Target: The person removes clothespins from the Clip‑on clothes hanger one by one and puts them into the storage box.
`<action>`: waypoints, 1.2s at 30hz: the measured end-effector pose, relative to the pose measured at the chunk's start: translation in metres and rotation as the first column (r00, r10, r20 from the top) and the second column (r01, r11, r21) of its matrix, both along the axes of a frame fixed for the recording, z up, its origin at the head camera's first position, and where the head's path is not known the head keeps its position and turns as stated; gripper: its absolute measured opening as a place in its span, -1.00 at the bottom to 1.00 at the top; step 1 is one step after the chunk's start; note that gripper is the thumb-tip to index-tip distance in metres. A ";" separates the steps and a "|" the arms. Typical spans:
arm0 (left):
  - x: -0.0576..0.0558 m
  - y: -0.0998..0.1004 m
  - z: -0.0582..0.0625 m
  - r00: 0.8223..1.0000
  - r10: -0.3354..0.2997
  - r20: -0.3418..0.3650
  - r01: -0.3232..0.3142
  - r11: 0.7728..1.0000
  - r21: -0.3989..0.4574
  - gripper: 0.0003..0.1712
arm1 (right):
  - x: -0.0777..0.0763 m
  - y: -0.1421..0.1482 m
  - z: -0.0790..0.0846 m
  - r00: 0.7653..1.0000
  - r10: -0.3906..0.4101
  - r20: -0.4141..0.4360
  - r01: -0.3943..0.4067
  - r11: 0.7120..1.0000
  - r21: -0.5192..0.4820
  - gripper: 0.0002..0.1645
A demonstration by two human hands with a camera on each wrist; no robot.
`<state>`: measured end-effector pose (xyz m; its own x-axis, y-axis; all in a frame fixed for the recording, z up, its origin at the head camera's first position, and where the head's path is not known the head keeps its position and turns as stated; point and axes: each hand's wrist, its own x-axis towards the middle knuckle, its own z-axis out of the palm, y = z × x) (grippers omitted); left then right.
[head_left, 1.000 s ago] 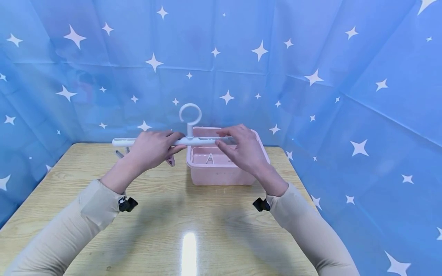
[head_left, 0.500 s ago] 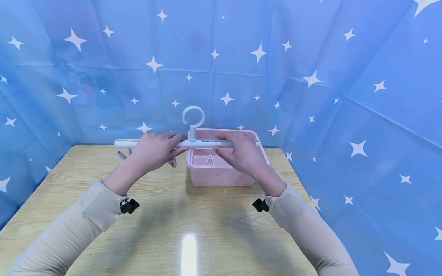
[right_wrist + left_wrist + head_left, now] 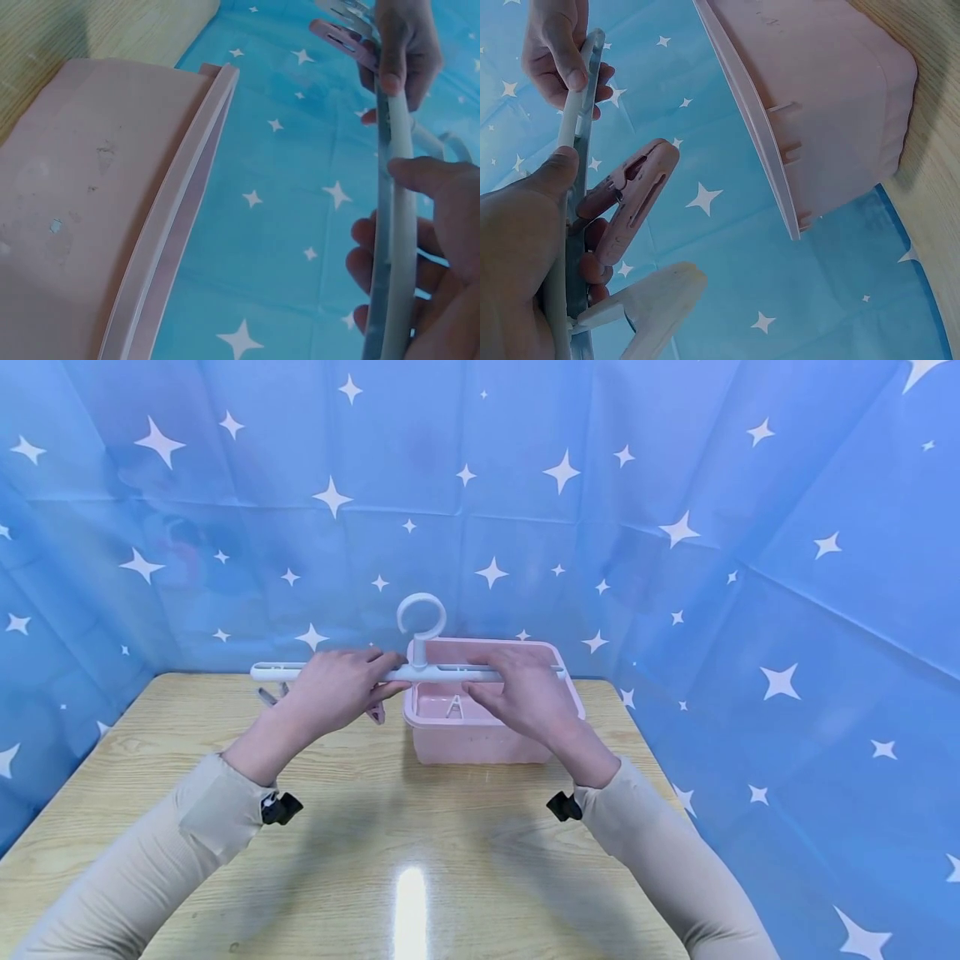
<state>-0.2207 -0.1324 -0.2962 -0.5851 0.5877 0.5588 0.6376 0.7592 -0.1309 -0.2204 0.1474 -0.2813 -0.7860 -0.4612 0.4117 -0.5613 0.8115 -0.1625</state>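
Hanger (image 3: 437, 673) is partly hidden by left hand (image 3: 337, 688) and right hand (image 3: 529, 695).

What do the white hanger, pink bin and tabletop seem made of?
White hanger: probably moulded plastic, smooth with a slight sheen, its bar slotted lengthwise.
Pink bin: likely plastic, satin, with rounded corners and marks on its wall.
Tabletop: wood-grained, glossy where light glares; solid wood or laminate, I can't tell.
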 end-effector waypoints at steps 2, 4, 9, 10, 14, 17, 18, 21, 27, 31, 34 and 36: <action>0.000 0.000 0.000 1.000 -0.001 0.005 0.001 1.000 0.000 -0.60 | -0.001 0.000 0.000 1.000 0.010 -0.017 -0.009 1.000 0.005 -0.49; 0.000 0.001 0.000 1.000 -0.005 0.005 0.005 1.000 0.006 -0.60 | -0.001 0.000 0.000 0.999 0.012 -0.032 -0.012 1.000 0.012 -0.50; -0.001 0.002 0.000 1.000 0.002 -0.017 -0.002 1.000 0.015 -0.60 | -0.002 0.001 -0.001 0.998 0.011 -0.065 -0.008 0.999 0.037 -0.52; -0.001 0.002 0.000 1.000 0.005 -0.022 -0.005 1.000 0.014 -0.60 | -0.003 0.001 -0.001 0.997 0.014 -0.070 -0.012 0.999 0.039 -0.53; 0.000 0.001 0.001 0.999 0.013 -0.052 -0.013 1.000 0.012 -0.57 | -0.004 0.002 -0.002 0.996 0.032 -0.088 -0.028 0.999 0.036 -0.53; 0.001 -0.001 0.003 0.997 0.020 -0.078 -0.019 1.000 0.015 -0.52 | -0.004 0.004 -0.002 0.995 0.037 -0.098 -0.033 0.999 0.037 -0.53; 0.001 -0.002 0.003 0.996 0.024 -0.087 -0.023 1.000 0.015 -0.49 | -0.004 0.004 -0.002 0.994 0.036 -0.100 -0.033 0.999 0.040 -0.52; 0.001 -0.006 0.003 0.995 0.035 -0.095 -0.033 0.999 0.020 -0.40 | -0.005 0.006 -0.003 0.994 0.040 -0.101 -0.037 0.999 0.031 -0.53; 0.001 -0.012 0.002 0.991 0.067 -0.112 -0.065 0.998 0.022 -0.41 | -0.007 0.009 -0.001 0.990 0.039 -0.134 -0.035 0.999 0.032 -0.55; 0.002 -0.015 0.005 0.989 0.090 -0.114 -0.089 0.996 0.019 -0.47 | -0.007 0.011 0.001 0.990 0.024 -0.136 -0.021 0.999 0.029 -0.56; 0.003 -0.018 0.006 0.990 0.108 -0.094 -0.106 0.994 0.017 -0.46 | -0.007 0.013 0.003 0.993 0.013 -0.117 -0.012 1.000 0.011 -0.55; 0.003 -0.020 0.006 0.989 0.119 -0.084 -0.117 0.993 0.024 -0.45 | -0.007 0.015 0.003 0.994 0.007 -0.106 -0.006 1.000 0.005 -0.54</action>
